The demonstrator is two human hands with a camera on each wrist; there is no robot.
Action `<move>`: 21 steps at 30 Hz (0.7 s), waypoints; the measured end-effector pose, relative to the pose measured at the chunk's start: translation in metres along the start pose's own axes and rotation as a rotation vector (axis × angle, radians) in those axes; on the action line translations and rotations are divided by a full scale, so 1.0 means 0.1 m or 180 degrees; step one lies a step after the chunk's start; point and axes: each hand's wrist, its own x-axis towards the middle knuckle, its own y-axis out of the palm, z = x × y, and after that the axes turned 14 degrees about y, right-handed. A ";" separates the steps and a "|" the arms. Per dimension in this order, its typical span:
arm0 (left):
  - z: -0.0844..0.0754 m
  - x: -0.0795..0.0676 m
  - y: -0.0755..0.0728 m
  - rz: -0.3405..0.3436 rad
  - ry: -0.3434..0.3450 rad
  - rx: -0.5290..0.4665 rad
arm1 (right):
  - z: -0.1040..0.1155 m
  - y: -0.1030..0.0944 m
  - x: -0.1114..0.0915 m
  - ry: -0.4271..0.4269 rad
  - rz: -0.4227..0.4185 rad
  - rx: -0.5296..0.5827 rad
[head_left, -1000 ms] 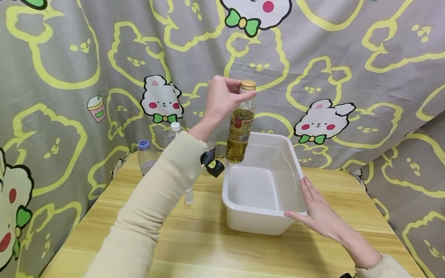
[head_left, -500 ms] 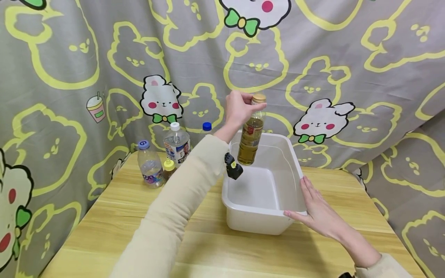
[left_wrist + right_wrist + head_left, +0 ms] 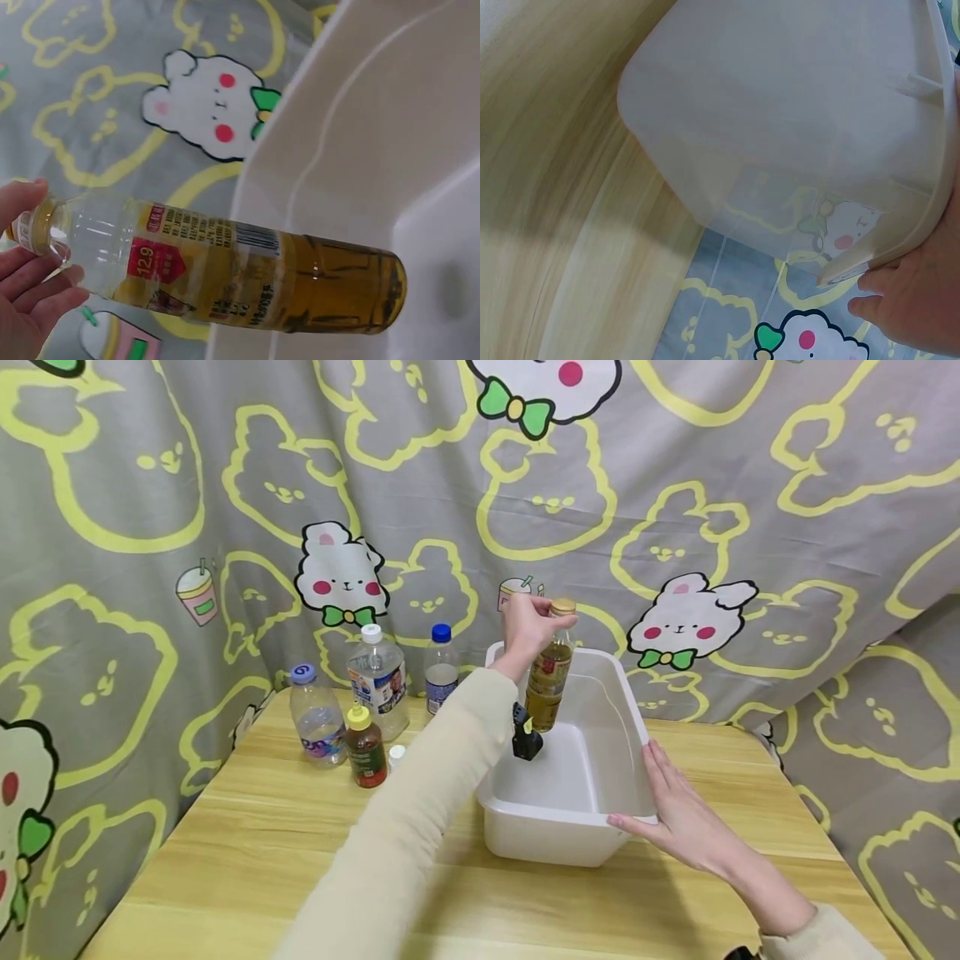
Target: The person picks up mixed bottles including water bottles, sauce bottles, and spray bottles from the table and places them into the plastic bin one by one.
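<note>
My left hand (image 3: 527,631) pinches a clear bottle (image 3: 548,681) of amber liquid at its neck, just under the gold cap. The bottle hangs almost upright, its lower part inside a white plastic tub (image 3: 551,839) and apparently above the floor. In the left wrist view the bottle (image 3: 247,270) shows a label with a red 12.9 tag, and the thumb and fingers surround its neck. At the tub's near right corner my right hand (image 3: 690,818) rests on the rim, fingers extended along the right side and thumb on the front edge. The right wrist view shows the tub's outer wall (image 3: 780,97).
On the left of the wooden table (image 3: 247,860) stand a purple-capped bottle (image 3: 318,727), a white-capped bottle (image 3: 378,685), a blue-capped bottle (image 3: 441,672) and a yellow-capped sauce bottle (image 3: 366,752). A small white cap (image 3: 397,755) shows beside my left sleeve. A patterned curtain (image 3: 420,477) hangs behind.
My left hand has carried the amber bottle rightward and down into the tub. More bottles on the left have come into view past the sleeve. The right hand keeps its place on the rim.
</note>
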 end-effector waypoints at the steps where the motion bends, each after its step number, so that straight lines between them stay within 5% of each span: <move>1: 0.03 0.00 0.03 -0.0002 -0.0053 -0.0008 | 0.00 0.00 0.00 0.0004 0.0006 0.0002; 21: 0.53 -0.13 0.54 -0.0299 -0.0211 -0.0015 | 0.00 0.01 0.00 0.0042 -0.0037 0.0056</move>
